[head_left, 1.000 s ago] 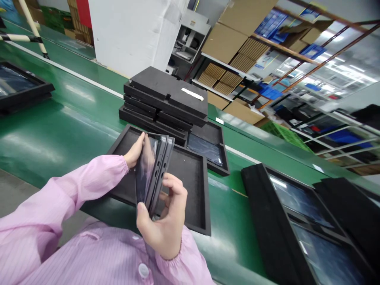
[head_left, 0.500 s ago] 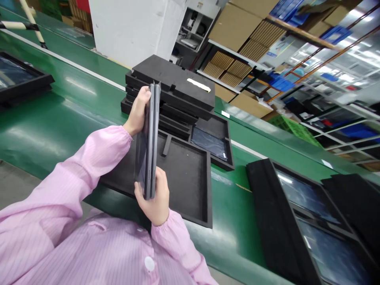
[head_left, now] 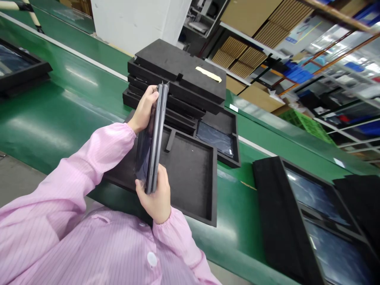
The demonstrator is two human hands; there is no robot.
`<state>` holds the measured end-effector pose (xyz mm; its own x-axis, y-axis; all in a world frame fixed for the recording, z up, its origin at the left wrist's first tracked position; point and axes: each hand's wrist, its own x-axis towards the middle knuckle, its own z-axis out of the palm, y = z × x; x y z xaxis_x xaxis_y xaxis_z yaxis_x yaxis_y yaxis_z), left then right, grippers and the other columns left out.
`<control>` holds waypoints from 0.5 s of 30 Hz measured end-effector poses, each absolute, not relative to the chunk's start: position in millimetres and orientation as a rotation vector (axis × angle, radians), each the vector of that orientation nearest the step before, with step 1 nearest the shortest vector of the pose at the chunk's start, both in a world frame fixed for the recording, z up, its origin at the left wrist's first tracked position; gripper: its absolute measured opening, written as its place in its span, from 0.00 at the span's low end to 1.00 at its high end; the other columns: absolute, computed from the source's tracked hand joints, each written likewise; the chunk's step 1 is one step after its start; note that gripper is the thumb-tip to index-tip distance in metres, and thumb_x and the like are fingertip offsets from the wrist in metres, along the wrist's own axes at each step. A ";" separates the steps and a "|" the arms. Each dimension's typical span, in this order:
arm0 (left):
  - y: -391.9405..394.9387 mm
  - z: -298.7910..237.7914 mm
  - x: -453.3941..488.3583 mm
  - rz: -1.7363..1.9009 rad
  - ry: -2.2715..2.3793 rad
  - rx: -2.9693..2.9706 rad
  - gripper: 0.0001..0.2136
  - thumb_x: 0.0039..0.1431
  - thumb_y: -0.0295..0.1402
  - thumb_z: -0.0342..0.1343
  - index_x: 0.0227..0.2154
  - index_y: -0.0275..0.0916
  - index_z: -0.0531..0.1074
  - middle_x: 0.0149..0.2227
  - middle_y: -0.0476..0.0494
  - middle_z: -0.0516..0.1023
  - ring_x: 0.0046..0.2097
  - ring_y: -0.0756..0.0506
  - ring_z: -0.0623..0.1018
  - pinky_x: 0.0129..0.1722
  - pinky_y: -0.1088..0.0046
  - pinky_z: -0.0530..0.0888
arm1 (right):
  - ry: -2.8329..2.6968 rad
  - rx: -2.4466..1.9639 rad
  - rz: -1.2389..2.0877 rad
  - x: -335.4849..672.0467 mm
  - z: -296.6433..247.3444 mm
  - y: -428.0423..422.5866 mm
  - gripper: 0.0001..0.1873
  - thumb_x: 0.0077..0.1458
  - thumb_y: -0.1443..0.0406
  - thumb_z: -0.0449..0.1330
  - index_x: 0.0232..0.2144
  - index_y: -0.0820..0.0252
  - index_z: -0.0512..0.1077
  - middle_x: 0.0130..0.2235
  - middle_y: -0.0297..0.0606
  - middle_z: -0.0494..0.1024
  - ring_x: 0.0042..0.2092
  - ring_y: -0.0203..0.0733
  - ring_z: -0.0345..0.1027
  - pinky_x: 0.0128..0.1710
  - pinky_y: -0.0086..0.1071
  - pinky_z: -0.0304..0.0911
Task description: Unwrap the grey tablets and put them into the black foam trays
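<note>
Two dark grey tablets (head_left: 157, 138) are held upright on edge, pressed together back to back or face to back, I cannot tell which. My left hand (head_left: 146, 109) is closed on their far end. Around their near end my right hand (head_left: 157, 194) is closed, thumb on the left face. The glossy screen of the left one shows, with clear film at its edge. Below them lies a black foam tray (head_left: 192, 180) with a raised divider. Behind it stands a stack of black foam trays (head_left: 178, 65) with a pale tape strip on top.
Another black tray holds a film-wrapped tablet (head_left: 215, 138) beside the stack. To the right, a black tray (head_left: 267, 198) holds two tablets. A further tray (head_left: 38, 71) sits at the far left on the green conveyor belt (head_left: 83, 99). A white pillar (head_left: 133, 27) and shelves stand behind.
Both hands still grip the tablets, which lean slightly more to the right at the top. The whole view has shifted a little; the trays stay in place.
</note>
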<state>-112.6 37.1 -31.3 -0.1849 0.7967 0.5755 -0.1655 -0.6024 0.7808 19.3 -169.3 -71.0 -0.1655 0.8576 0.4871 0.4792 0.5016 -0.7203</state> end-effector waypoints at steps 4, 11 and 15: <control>35.8 -30.0 -110.8 1.856 0.746 1.459 0.25 0.57 0.61 0.49 0.34 0.41 0.70 0.29 0.49 0.61 0.37 0.46 0.73 0.41 0.67 0.72 | -1.798 -1.134 0.534 19.9 -72.3 -170.9 0.27 0.52 0.70 0.60 0.55 0.58 0.63 0.49 0.47 0.72 0.52 0.50 0.70 0.50 0.45 0.73; 22.8 -22.1 -102.6 1.830 0.743 1.505 0.21 0.60 0.56 0.52 0.34 0.41 0.72 0.30 0.48 0.63 0.39 0.45 0.73 0.46 0.65 0.71 | -1.764 -1.152 0.554 22.0 -75.4 -174.1 0.27 0.52 0.70 0.59 0.55 0.59 0.63 0.48 0.47 0.72 0.50 0.50 0.70 0.48 0.44 0.73; 15.7 -15.9 -97.7 1.792 0.782 1.431 0.14 0.62 0.47 0.56 0.34 0.41 0.72 0.30 0.47 0.66 0.45 0.42 0.74 0.49 0.64 0.71 | -1.764 -1.171 0.565 23.5 -77.6 -175.2 0.26 0.52 0.69 0.60 0.55 0.58 0.63 0.48 0.48 0.71 0.50 0.51 0.71 0.48 0.45 0.73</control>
